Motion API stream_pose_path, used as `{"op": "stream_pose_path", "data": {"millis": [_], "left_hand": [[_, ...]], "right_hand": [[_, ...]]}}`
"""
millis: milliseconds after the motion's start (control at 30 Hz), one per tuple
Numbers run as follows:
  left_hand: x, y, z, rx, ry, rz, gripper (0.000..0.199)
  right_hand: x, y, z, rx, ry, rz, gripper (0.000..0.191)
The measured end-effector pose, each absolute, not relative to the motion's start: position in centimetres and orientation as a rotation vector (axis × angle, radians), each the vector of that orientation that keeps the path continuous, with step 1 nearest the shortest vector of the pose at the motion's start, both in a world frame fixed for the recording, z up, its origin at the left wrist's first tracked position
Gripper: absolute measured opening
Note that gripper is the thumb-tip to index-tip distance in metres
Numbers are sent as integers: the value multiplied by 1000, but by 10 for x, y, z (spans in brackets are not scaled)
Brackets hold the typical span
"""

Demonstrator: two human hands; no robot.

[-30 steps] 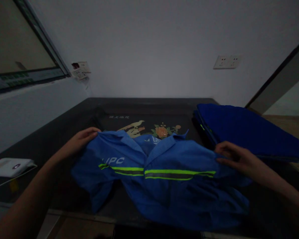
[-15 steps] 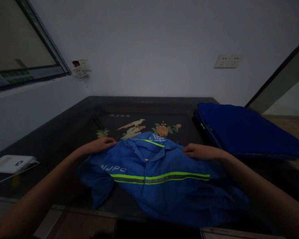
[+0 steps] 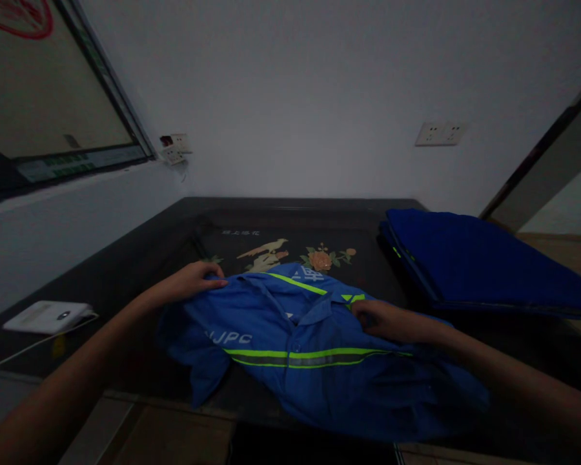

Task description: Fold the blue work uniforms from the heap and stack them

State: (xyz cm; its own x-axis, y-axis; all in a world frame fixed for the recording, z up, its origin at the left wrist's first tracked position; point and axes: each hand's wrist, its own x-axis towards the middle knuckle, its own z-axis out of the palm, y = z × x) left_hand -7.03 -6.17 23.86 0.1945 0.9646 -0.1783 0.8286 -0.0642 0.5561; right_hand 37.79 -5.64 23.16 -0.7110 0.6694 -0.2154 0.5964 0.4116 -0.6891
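Note:
A blue work shirt (image 3: pixel 314 394) with yellow-green reflective stripes and white lettering lies front up across the dark table, its collar toward the wall. My left hand (image 3: pixel 198 279) pinches the cloth at the shoulder on the left side. On the opposite shoulder, my right hand (image 3: pixel 382 320) has its fingers closed on the cloth beside the collar, near a short piece of stripe. One sleeve hangs loosely at the left, and the lower part bunches toward the front edge of the table.
A pile of folded blue garments (image 3: pixel 484 265) lies at the right. At the left sits a white device (image 3: pixel 48 316) with a cable. Bird and flower decoration shows on the dark tabletop (image 3: pixel 290 216). Sockets (image 3: pixel 439 134) are on the wall behind.
My right hand has moved nearer to me, pulling the shoulder cloth so a piece of stripe shows. My left hand stays at its shoulder. The camera view has shifted slightly.

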Motion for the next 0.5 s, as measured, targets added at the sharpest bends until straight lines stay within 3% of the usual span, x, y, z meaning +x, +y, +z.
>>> {"op": "stream_pose_path", "data": {"millis": [167,333,500], "left_hand": [[-79,-74,289,2040,1657,466,38],[-86,-72,352,2270,1876,575,47],[-74,-73,426,2525,2002,1132,60]], "right_hand": [[388,-51,291,-1241,-2387,1172,21],[392,-45,359,-1240,-2267,844,33],[401,-43,438,-1142,-2326,713,47]]}}
